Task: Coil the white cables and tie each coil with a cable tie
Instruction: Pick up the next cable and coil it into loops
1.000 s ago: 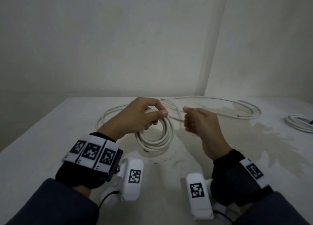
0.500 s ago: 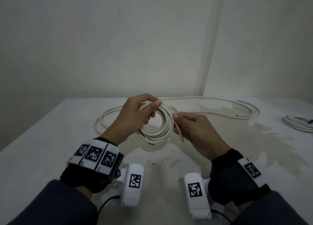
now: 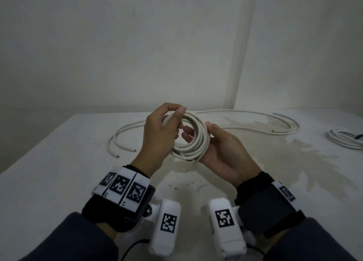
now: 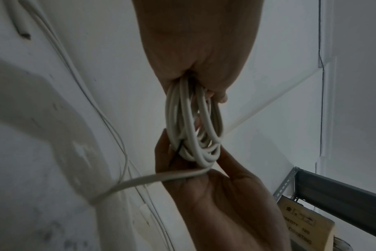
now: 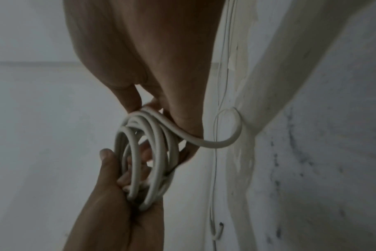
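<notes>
A coil of white cable (image 3: 197, 143) hangs above the white table (image 3: 59, 172), between both hands. My left hand (image 3: 177, 119) grips its upper left side, thumb on top and fingers through the ring. My right hand (image 3: 196, 132) cradles the right and lower side, thumb outside and fingers curled through the middle. In the left wrist view the coil (image 4: 193, 127) hangs from my left hand, and a cable tail (image 4: 140, 180) leaves it past the right hand (image 4: 215, 186). A thin black strip (image 4: 178, 147) shows at the coil's lower edge; what it is cannot be told.
Loose white cables lie on the table: one curves behind the left hand (image 3: 125, 129), another runs to the back right (image 3: 275, 121). A second white bundle (image 3: 343, 141) sits at the right edge. Walls close off the back. A pale stain (image 3: 294, 158) marks the table's right side.
The right hand, which pinched a thin strand apart from the coil, has moved in and now holds the coil's right side. The coil has risen off the table.
</notes>
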### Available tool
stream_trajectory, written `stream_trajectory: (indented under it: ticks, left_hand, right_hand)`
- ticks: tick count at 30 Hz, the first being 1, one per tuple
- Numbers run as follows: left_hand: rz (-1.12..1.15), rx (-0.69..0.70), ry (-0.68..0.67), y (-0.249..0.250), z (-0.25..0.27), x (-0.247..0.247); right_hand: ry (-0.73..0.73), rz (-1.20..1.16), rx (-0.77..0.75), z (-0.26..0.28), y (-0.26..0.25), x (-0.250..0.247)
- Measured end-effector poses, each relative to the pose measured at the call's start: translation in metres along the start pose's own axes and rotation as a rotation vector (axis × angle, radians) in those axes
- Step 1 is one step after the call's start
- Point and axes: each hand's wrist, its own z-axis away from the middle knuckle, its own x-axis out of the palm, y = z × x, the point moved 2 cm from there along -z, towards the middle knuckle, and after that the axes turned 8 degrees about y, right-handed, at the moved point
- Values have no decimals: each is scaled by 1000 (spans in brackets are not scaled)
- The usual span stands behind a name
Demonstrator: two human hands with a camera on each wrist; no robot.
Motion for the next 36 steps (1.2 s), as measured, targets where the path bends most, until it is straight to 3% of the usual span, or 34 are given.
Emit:
stream_trajectory:
  ticks: [4, 14, 18, 24, 26, 29, 33, 35, 36]
  left_hand:
    - [33, -59, 36, -4, 5, 3]
    - [34, -47, 117, -8, 14, 7]
    - [-37, 0, 114, -7, 17, 11]
    - [-86, -51, 21, -13, 18, 11]
    - [-71, -125, -70, -14, 18, 13]
    - [-33, -377, -189, -12, 18, 15]
    - [-198, -830, -315, -22, 22, 8]
    - [-209, -935, -398, -26, 28, 8]
    - [-173, -922, -384, -26, 29, 9]
  right_hand:
    - [-24, -45, 37, -3, 6, -1]
    - [-181, -47, 121, 4, 5, 1]
    - [-132, -27, 86, 2, 5, 4]
    - [64, 45, 15, -2, 9, 6]
    - [157, 46, -19, -3, 7, 5]
    - [216, -17, -70, -4, 0, 0]
    - [99, -336, -28, -1, -14, 1]
    - [25, -409, -3, 1, -14, 4]
    - [0, -409, 4, 2, -13, 6]
